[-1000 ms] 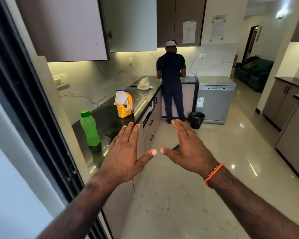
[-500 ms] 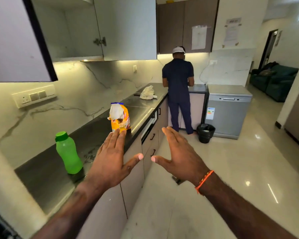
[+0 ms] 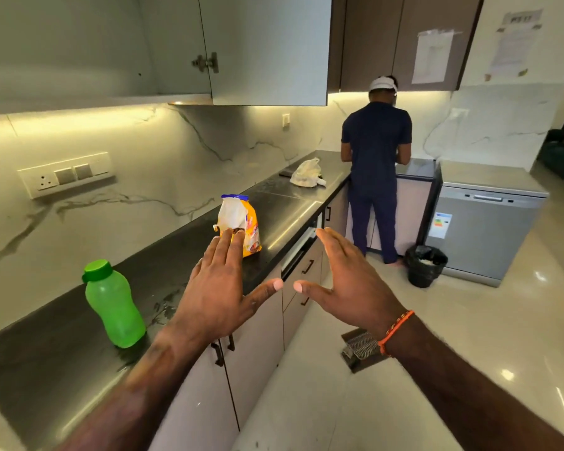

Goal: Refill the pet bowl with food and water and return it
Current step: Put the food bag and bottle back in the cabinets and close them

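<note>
Food bag (image 3: pixel 241 224): crinkled yellow-white plastic, upright on counter (image 3: pixel 62 346).
Bottle (image 3: pixel 114 304): smooth green plastic, capped.
Left hand (image 3: pixel 217 294), right hand (image 3: pixel 352 284): flat, fingers straight, holding nothing.

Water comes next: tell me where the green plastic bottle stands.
In the head view, the green plastic bottle stands upright on the black countertop, lower left, nearer than the yellow food bag.

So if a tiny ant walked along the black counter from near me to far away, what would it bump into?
green bottle → yellow food bag → white plastic bag, all standing apart on the black counter.
</note>
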